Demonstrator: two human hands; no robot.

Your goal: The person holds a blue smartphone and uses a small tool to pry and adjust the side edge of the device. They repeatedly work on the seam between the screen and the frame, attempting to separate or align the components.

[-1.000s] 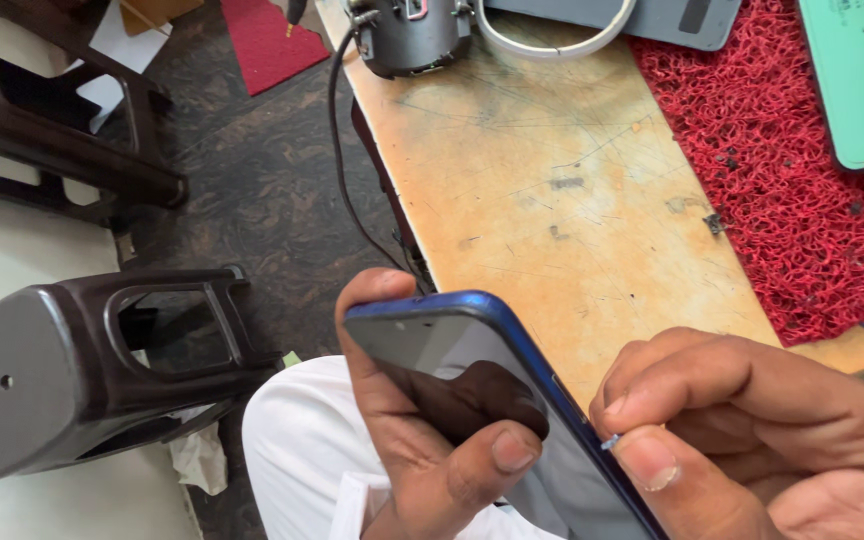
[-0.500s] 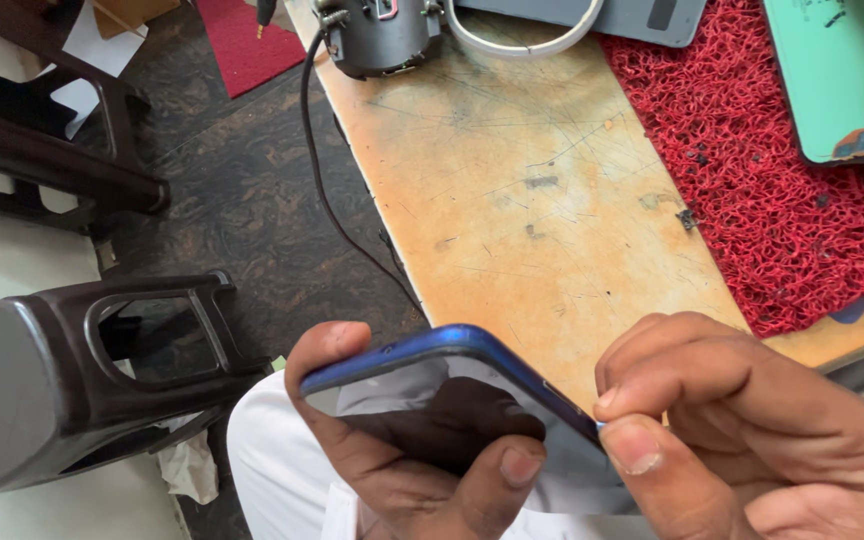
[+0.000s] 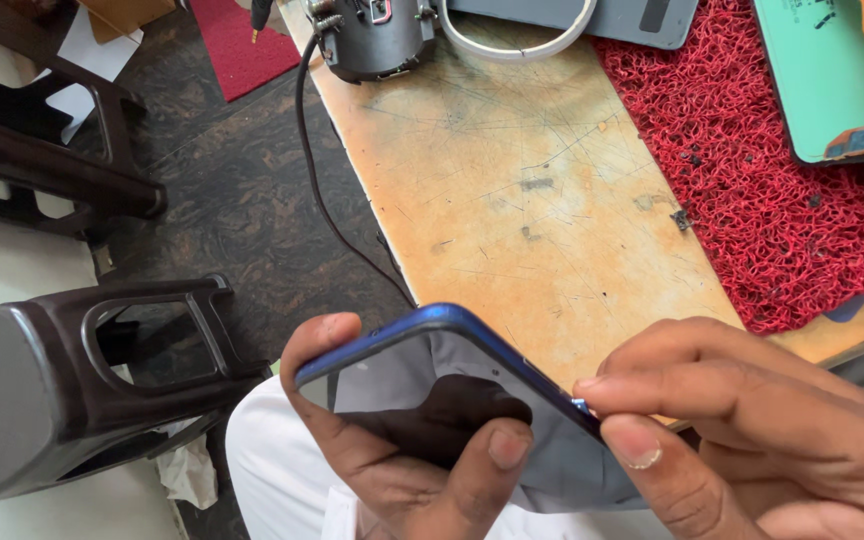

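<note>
Blue-edged and glossy, a smartphone sits low in the head camera's view, held above the person's white-clad lap and just in front of the near edge of the wooden bench top. The left hand grasps it from beneath, fingers wrapped round the far edge and the thumb pressed flat on the dark screen. The right hand is pinched tight at the phone's right edge, thumb and forefinger closed on a small metallic bit where it meets the blue frame; what that bit is cannot be made out.

In the same view, beyond the hands, the scratched and stained bench top carries a red looped mat on its right side. A green panel lies at the mat's far corner. At the far end of the bench stands a grey motor-like device, its black cable trailing down over the dark patterned floor. A brown plastic stool lies tipped on its side at left, well apart from the hands.
</note>
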